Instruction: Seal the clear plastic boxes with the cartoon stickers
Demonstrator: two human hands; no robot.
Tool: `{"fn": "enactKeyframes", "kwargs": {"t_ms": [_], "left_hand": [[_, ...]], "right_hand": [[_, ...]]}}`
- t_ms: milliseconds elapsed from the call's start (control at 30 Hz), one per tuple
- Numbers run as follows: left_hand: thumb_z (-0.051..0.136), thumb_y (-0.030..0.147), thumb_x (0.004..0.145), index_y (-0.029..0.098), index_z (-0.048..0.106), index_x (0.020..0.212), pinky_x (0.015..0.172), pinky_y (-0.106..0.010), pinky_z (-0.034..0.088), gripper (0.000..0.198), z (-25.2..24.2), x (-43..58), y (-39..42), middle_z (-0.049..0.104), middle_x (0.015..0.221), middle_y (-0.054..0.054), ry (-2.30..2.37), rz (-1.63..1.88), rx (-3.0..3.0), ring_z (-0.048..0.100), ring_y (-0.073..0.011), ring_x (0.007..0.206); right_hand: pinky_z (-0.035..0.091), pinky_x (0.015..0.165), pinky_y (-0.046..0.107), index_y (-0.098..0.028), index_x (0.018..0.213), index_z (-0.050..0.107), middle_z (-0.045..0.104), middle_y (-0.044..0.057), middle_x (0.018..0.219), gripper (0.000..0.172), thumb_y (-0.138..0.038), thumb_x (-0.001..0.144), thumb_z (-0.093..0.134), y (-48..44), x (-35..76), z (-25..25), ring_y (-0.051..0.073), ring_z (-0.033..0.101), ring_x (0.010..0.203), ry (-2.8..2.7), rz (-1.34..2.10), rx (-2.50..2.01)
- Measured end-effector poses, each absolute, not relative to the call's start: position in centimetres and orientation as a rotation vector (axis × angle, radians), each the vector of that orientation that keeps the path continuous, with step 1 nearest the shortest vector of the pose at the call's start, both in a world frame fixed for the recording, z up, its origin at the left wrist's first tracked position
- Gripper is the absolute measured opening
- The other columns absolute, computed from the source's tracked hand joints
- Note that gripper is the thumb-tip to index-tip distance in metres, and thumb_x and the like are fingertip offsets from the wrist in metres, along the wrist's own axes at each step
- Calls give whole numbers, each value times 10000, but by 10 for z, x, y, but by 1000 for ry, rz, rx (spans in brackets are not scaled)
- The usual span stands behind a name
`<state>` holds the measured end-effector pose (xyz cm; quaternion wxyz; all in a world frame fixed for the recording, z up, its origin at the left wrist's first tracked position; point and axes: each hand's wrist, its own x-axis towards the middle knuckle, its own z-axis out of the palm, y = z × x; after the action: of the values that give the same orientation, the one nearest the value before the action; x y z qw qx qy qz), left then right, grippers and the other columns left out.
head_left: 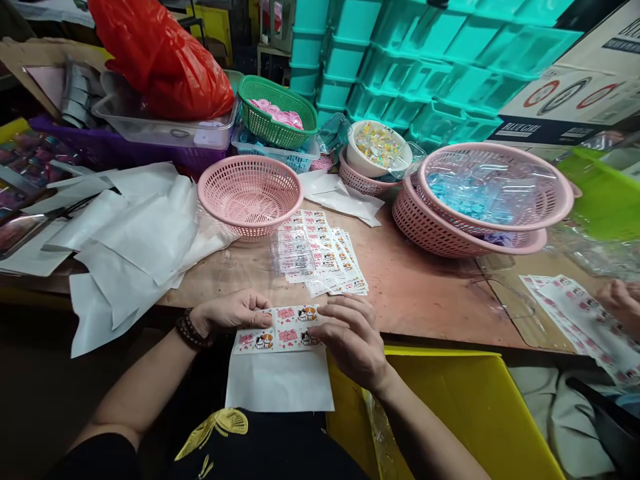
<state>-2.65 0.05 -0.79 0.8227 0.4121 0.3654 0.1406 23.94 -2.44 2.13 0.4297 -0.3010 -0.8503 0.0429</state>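
Observation:
A sticker sheet [289,341] printed with pink lettering and cartoon cats is held at the table's front edge, with its blank white backing [280,383] hanging below the printed part. My left hand [233,312] grips the sheet's left upper corner, thumb on top. Over the right side lies my right hand [353,340], its fingers bent and touching the print; whether they pinch a sticker is hidden. Just beyond, a pile of similar sticker sheets [345,257] lies on the table, with small clear plastic cases [291,253] on its left part.
White backing papers [135,240] are heaped at left. A pink basket [250,193] stands behind the stickers. Stacked pink baskets [425,227] with clear and blue items sit at right. Another person's hand [620,300] is at far right by more sticker sheets. Teal bins [400,67] rise behind.

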Motion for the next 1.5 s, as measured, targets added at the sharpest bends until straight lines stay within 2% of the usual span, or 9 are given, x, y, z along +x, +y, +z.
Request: {"fn": "enactKeyframes", "kwargs": {"t_ms": [133,333,533,700,867,1100,1200,1333,1500], "left_hand": [[853,466,697,126,724,918,633,-228,432,425,-8,-26,1,688,783,-15,786,333,972,573,-101,656],[725,460,819,116,721,861,566,-216,346,347,2,-24,5,598,707,12,866,318,1229,455,-86,607],[622,401,883,116,722,964,591,-219,357,313,2,-21,7,600,742,0,929,376,1393,453,-99,636],[601,411,895,108,734,984,568,-216,337,342,2,-20,8,581,698,5,958,371,1419,440,-97,613],[677,505,841,111,715,822,541,-213,338,396,1,-23,9,586,645,15,919,326,1253,448,-88,569],[787,659,669,109,708,883,578,-229,419,595,-20,-32,12,673,731,-33,773,252,913,553,-110,602],[689,654,782,125,701,910,598,-234,436,544,-17,-39,12,669,757,-28,861,288,1148,564,-121,628],[524,427,978,175,715,943,723,-283,480,318,5,-39,3,702,822,-37,1095,362,1821,625,-173,754],[509,242,982,205,713,978,979,-435,492,208,18,-26,-13,648,1290,-100,1167,528,2310,612,-269,1156]], "right_hand": [[516,928,449,-243,1191,636,677,124,1223,311,-351,904,686,-13,237,23,266,629,1117,-2171,338,-987],[433,926,424,-252,1050,696,755,32,938,127,-214,943,638,-3,227,18,198,649,888,-2307,289,-928],[453,776,356,-224,1161,683,707,49,845,233,-311,954,625,-6,225,14,199,611,807,-2261,386,-1085],[385,1007,443,-298,1043,729,735,-11,795,169,-212,950,617,-5,226,10,159,625,748,-2272,281,-1021],[251,1164,569,-423,1121,715,772,-25,1058,316,-202,907,647,-5,234,-2,202,670,951,-2284,158,-962],[558,829,435,-432,910,762,743,-17,752,149,-305,889,688,-16,241,-1,193,649,720,-2218,323,-821],[566,722,410,-303,899,750,722,31,770,147,-354,934,617,-2,237,20,201,651,736,-1862,702,-954],[482,550,293,-196,790,684,670,22,725,305,-485,768,778,41,227,42,136,569,613,-1561,1235,-1259],[390,519,251,-167,712,674,616,-9,645,390,-531,669,806,78,211,37,98,480,568,-1589,1463,-1391]]}}
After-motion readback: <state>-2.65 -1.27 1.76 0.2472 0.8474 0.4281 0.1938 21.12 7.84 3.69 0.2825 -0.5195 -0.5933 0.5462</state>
